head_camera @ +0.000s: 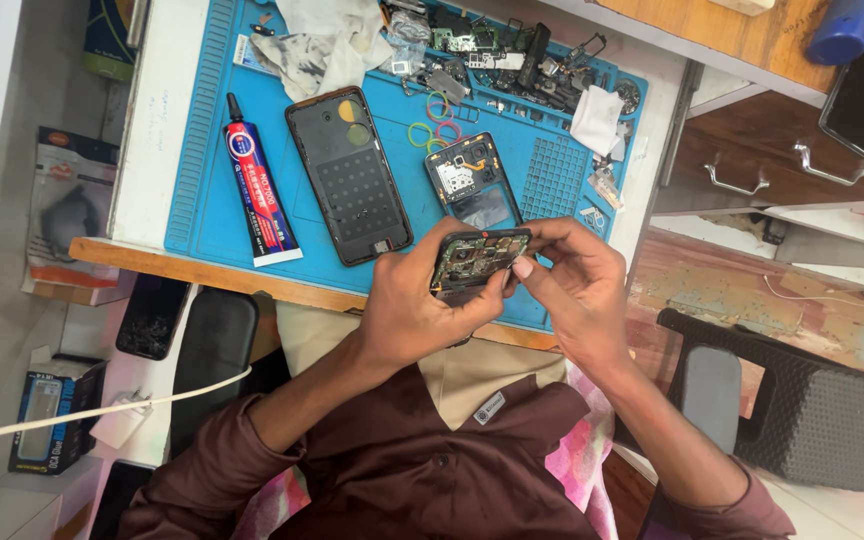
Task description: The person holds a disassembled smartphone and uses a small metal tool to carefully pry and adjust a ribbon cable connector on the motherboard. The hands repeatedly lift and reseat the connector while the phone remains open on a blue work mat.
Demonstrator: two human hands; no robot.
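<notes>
Opened phone (479, 257) gripped between both hands — left (422, 300), right (577, 285)

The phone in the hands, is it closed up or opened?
Opened: the phone held by both hands shows bare circuit board and camera parts, no back cover.

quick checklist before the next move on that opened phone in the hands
1. Opened phone gripped by the left hand: ok.
2. Right hand fingertips at the phone's right edge: ok.
3. Blue mat under the work: not ok, the phone is held at the mat's near edge.
4. Phone back cover flat on the mat, apart from the hands: ok.
5. Glue tube capped: cannot tell.
6. Loose small parts kept at the mat's far side: ok.
</notes>
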